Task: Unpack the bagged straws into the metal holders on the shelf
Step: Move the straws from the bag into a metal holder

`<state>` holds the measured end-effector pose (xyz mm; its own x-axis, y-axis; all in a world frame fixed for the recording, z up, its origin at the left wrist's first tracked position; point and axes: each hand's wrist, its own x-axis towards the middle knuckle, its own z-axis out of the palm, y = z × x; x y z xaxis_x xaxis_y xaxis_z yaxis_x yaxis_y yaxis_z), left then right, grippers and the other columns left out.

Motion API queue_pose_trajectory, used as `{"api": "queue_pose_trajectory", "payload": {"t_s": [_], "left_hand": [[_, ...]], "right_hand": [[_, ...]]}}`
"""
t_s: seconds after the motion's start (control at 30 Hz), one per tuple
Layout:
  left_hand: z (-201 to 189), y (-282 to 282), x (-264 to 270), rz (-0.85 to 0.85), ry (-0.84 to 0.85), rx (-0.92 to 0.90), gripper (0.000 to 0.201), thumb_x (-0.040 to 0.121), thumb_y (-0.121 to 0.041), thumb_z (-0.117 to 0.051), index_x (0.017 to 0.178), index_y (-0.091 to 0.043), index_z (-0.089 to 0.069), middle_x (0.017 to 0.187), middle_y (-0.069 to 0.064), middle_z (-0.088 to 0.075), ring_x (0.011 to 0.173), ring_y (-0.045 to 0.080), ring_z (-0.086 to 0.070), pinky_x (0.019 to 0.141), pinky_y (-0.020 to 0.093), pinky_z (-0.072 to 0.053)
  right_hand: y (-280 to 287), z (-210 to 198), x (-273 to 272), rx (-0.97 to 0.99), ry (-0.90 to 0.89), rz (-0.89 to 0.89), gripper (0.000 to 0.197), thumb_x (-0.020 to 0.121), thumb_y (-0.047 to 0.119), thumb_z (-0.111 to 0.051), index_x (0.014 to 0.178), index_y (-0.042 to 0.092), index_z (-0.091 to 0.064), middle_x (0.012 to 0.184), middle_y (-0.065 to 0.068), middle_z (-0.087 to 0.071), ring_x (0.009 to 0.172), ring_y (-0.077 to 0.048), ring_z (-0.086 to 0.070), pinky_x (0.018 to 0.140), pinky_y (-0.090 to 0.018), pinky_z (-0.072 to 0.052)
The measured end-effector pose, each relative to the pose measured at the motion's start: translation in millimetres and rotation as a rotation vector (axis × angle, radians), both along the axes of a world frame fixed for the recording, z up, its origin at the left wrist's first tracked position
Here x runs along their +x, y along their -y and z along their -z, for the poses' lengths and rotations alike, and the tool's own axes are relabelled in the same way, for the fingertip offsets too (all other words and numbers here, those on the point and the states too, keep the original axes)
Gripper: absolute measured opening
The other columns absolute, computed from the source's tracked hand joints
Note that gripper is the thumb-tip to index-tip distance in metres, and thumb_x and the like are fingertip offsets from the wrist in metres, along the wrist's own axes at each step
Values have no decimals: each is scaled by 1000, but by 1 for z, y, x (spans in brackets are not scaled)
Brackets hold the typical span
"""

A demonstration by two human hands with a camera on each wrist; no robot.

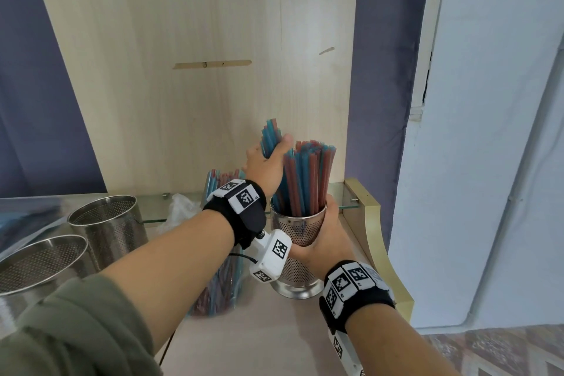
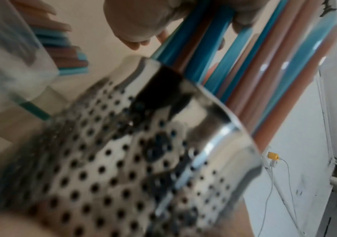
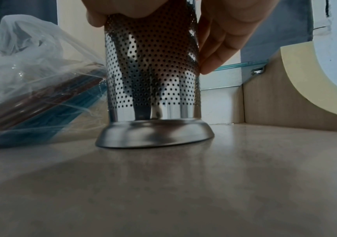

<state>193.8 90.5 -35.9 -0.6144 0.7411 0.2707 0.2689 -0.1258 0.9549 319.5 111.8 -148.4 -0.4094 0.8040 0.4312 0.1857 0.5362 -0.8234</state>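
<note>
My left hand (image 1: 268, 159) grips a small bundle of blue and red straws (image 1: 270, 133), held up just left of the straws (image 1: 308, 174) that stand in a perforated metal holder (image 1: 297, 230). My right hand (image 1: 328, 232) is wrapped round that holder, which stands on the shelf (image 1: 274, 333). In the right wrist view, its fingers (image 3: 216, 48) press the holder's wall (image 3: 153, 72). The left wrist view shows the holder (image 2: 153, 152), its straws (image 2: 264, 83), and fingers (image 2: 139, 20) round blue straws. A clear plastic bag of straws (image 1: 218, 287) lies left of the holder.
Two empty perforated metal holders (image 1: 106, 223) (image 1: 39, 262) stand at the left of the shelf. A glass ledge (image 1: 338, 192) runs along the wooden back panel (image 1: 198, 70). The shelf's raised curved side (image 1: 378, 241) is close on the right.
</note>
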Motion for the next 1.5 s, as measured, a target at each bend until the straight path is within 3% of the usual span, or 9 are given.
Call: {"api": "queue_pose_trajectory", "payload": {"t_s": [0.13, 0.3, 0.5, 0.63, 0.77, 0.87, 1.1, 1.3, 1.5], "left_hand": [[11, 6, 14, 60, -123, -43, 50, 78, -81, -39, 101, -38, -51, 123, 4, -53, 119, 27, -51, 103, 44, -42], [30, 1, 4, 83, -414, -11, 104, 57, -99, -5, 120, -25, -42, 129, 7, -42, 127, 25, -37, 111, 48, -30], [20, 19, -7, 135, -332, 69, 83, 83, -68, -11, 149, -17, -15, 153, 7, -26, 130, 6, -27, 108, 25, -21], [0, 29, -38, 22, -207, 76, 88, 84, -76, -5, 145, -16, -25, 143, 4, -40, 127, 17, -39, 114, 46, -27], [-20, 41, -73, -78, -230, 28, 61, 98, -58, -18, 131, -12, -39, 120, 1, -51, 103, 15, -51, 97, 40, -42], [-24, 45, -98, -152, -343, -126, 55, 98, -55, -36, 128, -11, -44, 115, -1, -53, 99, 17, -51, 81, 29, -36], [-9, 40, -145, -209, -685, -630, 61, 91, -49, -58, 134, -6, -49, 133, 12, -56, 120, 30, -54, 100, 36, -41], [16, 29, -151, -142, -666, -802, 65, 88, -57, -58, 122, -1, -59, 121, 16, -62, 114, 33, -57, 86, 33, -43], [28, 24, -159, -143, -507, -750, 55, 83, -55, -67, 102, -3, -71, 90, 10, -67, 78, 26, -58, 69, 29, -40]], "right_hand": [[-2, 2, -1, -5, 11, 2, 104, 45, 61, -85, 126, 53, -21, 116, 20, -59, 108, -5, -60, 97, -33, -51], [-6, 4, -1, -3, 33, 2, 108, 47, 53, -88, 132, 43, -22, 119, 19, -58, 111, -5, -58, 101, -33, -49], [-6, 3, 0, 20, 39, -4, 104, 46, 55, -87, 127, 47, -23, 120, 22, -55, 112, -6, -57, 100, -32, -49], [-8, 4, 0, 11, 42, 1, 109, 43, 60, -86, 132, 41, -26, 122, 20, -56, 113, -7, -58, 100, -37, -50], [-8, 5, 0, 14, 43, 3, 110, 44, 58, -87, 134, 37, -26, 122, 21, -56, 114, -8, -58, 101, -36, -49], [-7, 4, 0, 20, 44, 7, 107, 47, 54, -89, 134, 36, -28, 121, 21, -55, 113, -7, -57, 100, -33, -49], [-5, 2, 1, 39, 52, 28, 108, 53, 43, -92, 138, 34, -24, 114, 29, -48, 109, -4, -53, 96, -22, -44], [-5, 1, 1, 37, 76, 40, 107, 56, 41, -92, 138, 31, -23, 109, 32, -44, 106, -4, -52, 91, -19, -41], [-9, 5, -1, 39, 68, 34, 113, 54, 46, -91, 140, 36, -18, 116, 27, -46, 109, -4, -51, 94, -21, -41]]}}
